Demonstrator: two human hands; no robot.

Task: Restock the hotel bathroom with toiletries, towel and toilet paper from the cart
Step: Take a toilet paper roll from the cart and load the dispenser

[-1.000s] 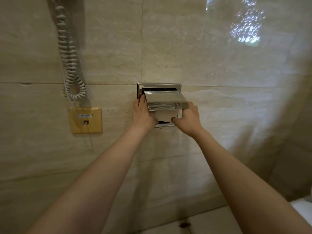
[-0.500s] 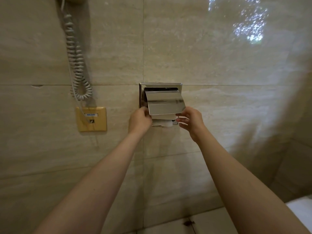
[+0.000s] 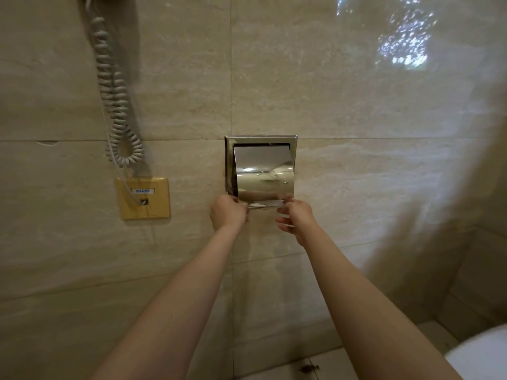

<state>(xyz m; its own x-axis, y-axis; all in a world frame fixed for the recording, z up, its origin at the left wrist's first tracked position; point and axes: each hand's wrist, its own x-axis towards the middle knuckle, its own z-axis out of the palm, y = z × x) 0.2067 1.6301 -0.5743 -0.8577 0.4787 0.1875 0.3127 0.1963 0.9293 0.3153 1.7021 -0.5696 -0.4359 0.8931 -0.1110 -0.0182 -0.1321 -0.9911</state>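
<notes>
Both bare arms reach out to the chrome toilet-paper holder [image 3: 260,138] recessed in the tiled wall. The left hand [image 3: 229,213] has its fingers curled and pinches the left end of the toilet paper [image 3: 264,203]. The right hand [image 3: 296,218] pinches the right end between thumb and forefinger, its other fingers loosely apart below. Half a second ago the flap [image 3: 263,174] stuck out further; it now hangs lower, and both hands have dropped to its bottom edge. Only a narrow white strip of paper shows beneath the flap.
</notes>
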